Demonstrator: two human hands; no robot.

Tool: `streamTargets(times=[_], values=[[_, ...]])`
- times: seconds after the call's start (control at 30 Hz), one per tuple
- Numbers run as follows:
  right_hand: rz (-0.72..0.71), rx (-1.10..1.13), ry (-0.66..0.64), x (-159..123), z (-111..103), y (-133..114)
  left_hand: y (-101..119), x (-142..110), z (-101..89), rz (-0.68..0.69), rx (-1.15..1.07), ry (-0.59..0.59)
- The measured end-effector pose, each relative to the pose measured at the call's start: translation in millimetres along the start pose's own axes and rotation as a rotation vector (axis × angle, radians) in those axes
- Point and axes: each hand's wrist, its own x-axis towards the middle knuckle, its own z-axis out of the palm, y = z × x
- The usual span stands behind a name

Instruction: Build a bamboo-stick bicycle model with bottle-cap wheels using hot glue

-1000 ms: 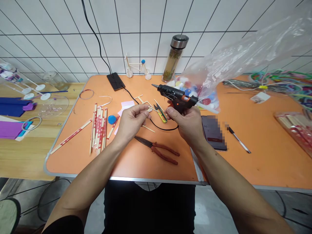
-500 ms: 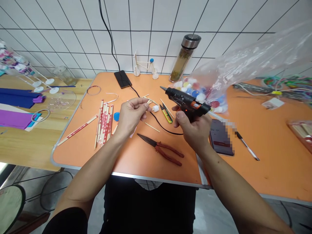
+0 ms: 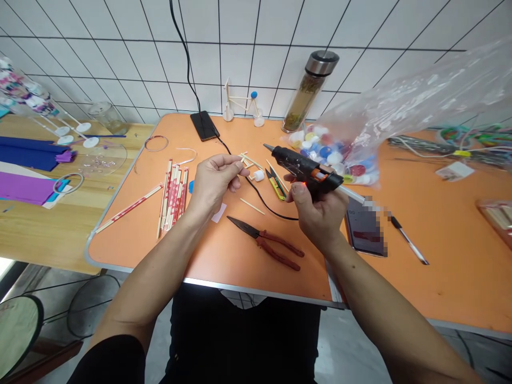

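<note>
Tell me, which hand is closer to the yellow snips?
Right. The right hand, holding a black glue gun, is just beside the yellow-handled thread snips, on their right. The left hand is farther away, on their left.

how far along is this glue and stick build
Done: a small stick model with a blue ball stands by the wall. In hand: the right hand grips a black hot glue gun, and the left hand pinches a small frame of thin wooden sticks. Left: wrapped chopsticks lie on the table, with bottle caps bagged.
</note>
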Motion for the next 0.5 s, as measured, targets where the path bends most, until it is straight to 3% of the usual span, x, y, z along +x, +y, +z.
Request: streamTargets(times=[0.13,0.33,0.5], values=[[0.098,0.005,0.066,8.5,3.0,-0.9,-0.9,-2.9,2.1,-0.031,0.03,-0.052],[0.182,0.106,0.046,16.1,3.6,6.9,0.4,-8.6,4.4,-0.097,0.122,-0.171],[0.302,0.257,0.015,16.0,4.9,11.2,1.4,-8.5,5.1,-0.114,0.21,-0.198]])
